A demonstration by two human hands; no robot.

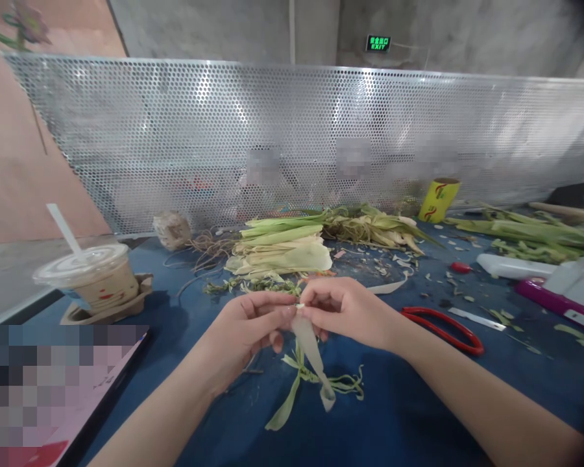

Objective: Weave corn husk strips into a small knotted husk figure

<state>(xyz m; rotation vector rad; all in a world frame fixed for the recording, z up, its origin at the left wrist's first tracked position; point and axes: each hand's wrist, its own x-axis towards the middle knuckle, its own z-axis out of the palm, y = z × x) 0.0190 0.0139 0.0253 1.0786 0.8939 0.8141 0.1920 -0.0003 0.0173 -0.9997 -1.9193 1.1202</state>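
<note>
In the middle of the head view, my left hand (257,324) and my right hand (348,308) meet with fingertips pinched together. Between them they grip the top of a pale, thin corn husk strip (311,353), which hangs down with a curled lower end. Behind and below the strip is a green piece of knotted husk (305,373) with a leaf-like tail and thin twisted strands. Just past my fingers lies a stack of flat corn husks (282,250). My fingers hide the exact spot where the strip meets the green piece.
Right: red-handled scissors (442,331), a white blade (477,319), a purple power strip (559,301) and husk scraps. Behind: a yellow roll (438,200), a twine ball (172,230) and a perforated metal screen (296,130). Left: a drink cup (102,279) and a tablet-like screen (97,395).
</note>
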